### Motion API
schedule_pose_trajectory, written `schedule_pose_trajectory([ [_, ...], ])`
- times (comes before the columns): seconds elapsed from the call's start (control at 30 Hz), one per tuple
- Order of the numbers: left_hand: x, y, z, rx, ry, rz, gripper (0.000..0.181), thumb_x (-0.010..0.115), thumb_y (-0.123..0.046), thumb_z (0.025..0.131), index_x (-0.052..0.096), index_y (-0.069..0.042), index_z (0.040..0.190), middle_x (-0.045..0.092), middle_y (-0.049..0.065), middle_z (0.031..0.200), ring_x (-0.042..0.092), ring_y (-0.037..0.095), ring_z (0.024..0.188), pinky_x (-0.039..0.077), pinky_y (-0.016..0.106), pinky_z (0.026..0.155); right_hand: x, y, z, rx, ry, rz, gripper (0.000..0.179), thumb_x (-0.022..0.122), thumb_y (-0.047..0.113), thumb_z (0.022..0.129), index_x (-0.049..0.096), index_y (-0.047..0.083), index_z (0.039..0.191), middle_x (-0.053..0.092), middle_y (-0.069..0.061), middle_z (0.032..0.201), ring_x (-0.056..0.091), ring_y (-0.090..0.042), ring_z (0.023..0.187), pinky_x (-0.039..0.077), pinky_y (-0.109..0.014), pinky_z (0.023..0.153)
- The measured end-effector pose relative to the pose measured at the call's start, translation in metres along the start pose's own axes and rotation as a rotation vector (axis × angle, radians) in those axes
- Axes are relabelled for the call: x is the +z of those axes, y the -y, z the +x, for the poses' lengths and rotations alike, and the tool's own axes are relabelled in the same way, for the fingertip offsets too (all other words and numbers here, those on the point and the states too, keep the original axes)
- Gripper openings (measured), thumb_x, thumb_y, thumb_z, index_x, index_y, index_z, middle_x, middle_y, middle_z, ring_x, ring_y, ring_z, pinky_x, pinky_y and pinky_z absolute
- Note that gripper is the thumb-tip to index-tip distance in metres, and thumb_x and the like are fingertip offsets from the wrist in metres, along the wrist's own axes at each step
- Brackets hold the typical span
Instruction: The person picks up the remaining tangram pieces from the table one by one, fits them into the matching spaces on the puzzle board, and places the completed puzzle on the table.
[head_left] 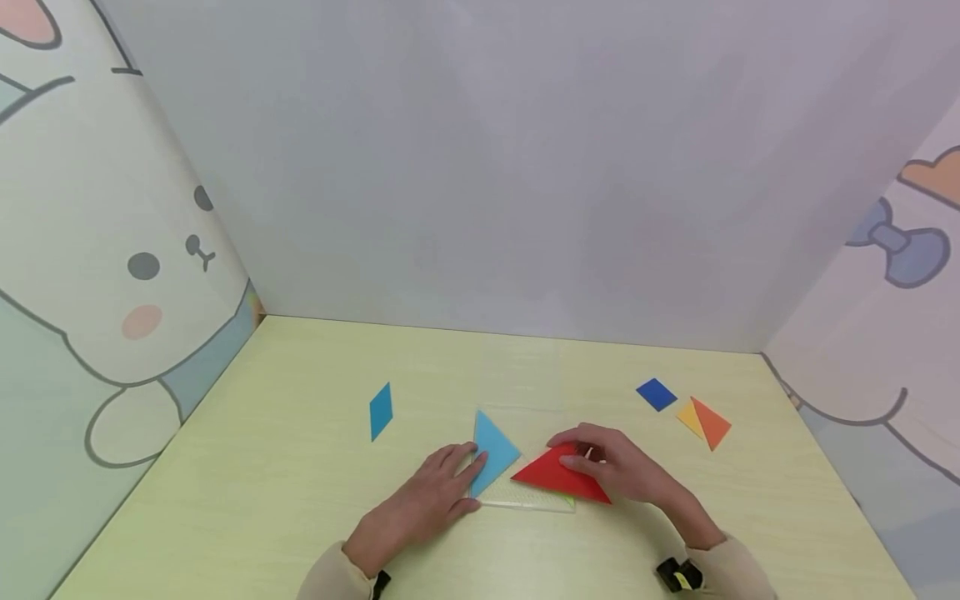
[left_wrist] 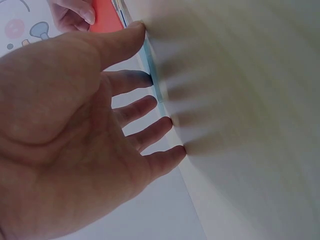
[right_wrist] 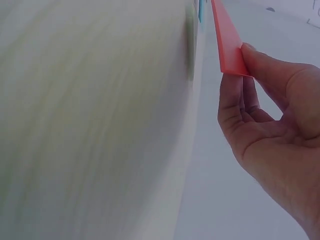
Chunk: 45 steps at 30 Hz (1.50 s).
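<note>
A light blue triangle tile (head_left: 495,454) lies at the left side of a shallow clear plastic tray (head_left: 525,507). My left hand (head_left: 429,498) is spread at the tray's left edge, with one fingertip on the blue tile; in the left wrist view its fingers (left_wrist: 142,102) are extended down to the tabletop. Between thumb and fingers, my right hand (head_left: 628,468) pinches a large red triangle tile (head_left: 551,477), which hangs tilted over the tray's right part. The right wrist view shows the red tile (right_wrist: 231,50) raised above the table. A green sliver peeks out below it, at the tray's corner.
Behind the tray lies its transparent lid (head_left: 520,371). A blue parallelogram tile (head_left: 381,412) is to the left. Off to the right are a dark blue square tile (head_left: 656,394), a yellow tile (head_left: 690,418) and an orange triangle tile (head_left: 712,423). Walls border the table's back and sides.
</note>
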<state>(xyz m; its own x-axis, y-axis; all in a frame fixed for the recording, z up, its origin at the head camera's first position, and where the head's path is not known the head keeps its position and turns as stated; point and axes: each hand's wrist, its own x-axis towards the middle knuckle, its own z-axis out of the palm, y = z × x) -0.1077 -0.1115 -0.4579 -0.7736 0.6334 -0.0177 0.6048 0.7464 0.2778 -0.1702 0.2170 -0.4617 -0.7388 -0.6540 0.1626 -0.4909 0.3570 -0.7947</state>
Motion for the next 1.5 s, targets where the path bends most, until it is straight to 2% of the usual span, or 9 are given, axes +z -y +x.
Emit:
schedule_pose_trajectory([
  [0.2,-0.001,-0.001,0.001,-0.014,0.006,-0.003,0.063,0.062,-0.032,0.104,0.042,-0.003,0.156,0.042,0.016,0.155,0.042,0.033,0.139,0.040,0.047,0.114,0.008,0.003,0.007,-0.005,0.042,0.019,0.029,0.069,0.004,0.097,0.070,0.012,0.125,0.067,0.005,0.101,0.061,-0.015,0.085,0.055,-0.025,0.073],
  [0.4,0.000,-0.001,0.002,-0.008,-0.001,0.001,0.062,0.062,-0.031,0.103,0.043,-0.002,0.155,0.043,0.015,0.154,0.042,0.032,0.138,0.041,0.046,0.114,0.014,0.003,0.012,0.000,0.083,0.026,0.027,0.069,0.009,0.099,0.070,0.012,0.126,0.065,0.007,0.100,0.060,-0.013,0.084,0.054,-0.025,0.073],
  [0.73,0.001,-0.002,0.002,-0.035,0.013,-0.010,0.065,0.063,-0.035,0.103,0.042,-0.005,0.156,0.041,0.014,0.156,0.041,0.032,0.140,0.042,0.046,0.114,0.023,0.007,0.022,0.013,0.140,0.035,0.027,0.068,0.014,0.100,0.070,0.014,0.127,0.066,0.005,0.101,0.059,-0.009,0.086,0.055,-0.024,0.075],
  [0.93,0.000,-0.002,0.001,-0.043,0.023,-0.019,0.065,0.063,-0.035,0.103,0.041,-0.006,0.157,0.040,0.013,0.157,0.040,0.031,0.141,0.042,0.046,0.114,0.027,0.011,0.027,0.008,0.146,0.011,0.025,0.068,0.017,0.101,0.070,0.016,0.126,0.065,0.006,0.100,0.059,-0.008,0.085,0.055,-0.025,0.075],
  [1.23,0.001,-0.001,0.001,-0.042,0.015,-0.003,0.065,0.064,-0.036,0.102,0.043,-0.006,0.156,0.042,0.013,0.155,0.041,0.031,0.140,0.043,0.045,0.113,0.031,0.021,0.032,0.003,0.136,-0.006,0.023,0.068,0.010,0.100,0.070,0.011,0.122,0.066,-0.001,0.099,0.058,-0.010,0.087,0.055,-0.026,0.076],
  [1.5,0.002,0.000,0.002,-0.035,0.013,0.011,0.066,0.064,-0.037,0.102,0.043,-0.006,0.156,0.042,0.013,0.155,0.041,0.031,0.140,0.043,0.045,0.113,0.036,0.022,0.034,0.004,0.125,-0.046,0.022,0.069,0.009,0.098,0.070,0.012,0.120,0.066,-0.001,0.100,0.058,-0.008,0.087,0.056,-0.025,0.077],
])
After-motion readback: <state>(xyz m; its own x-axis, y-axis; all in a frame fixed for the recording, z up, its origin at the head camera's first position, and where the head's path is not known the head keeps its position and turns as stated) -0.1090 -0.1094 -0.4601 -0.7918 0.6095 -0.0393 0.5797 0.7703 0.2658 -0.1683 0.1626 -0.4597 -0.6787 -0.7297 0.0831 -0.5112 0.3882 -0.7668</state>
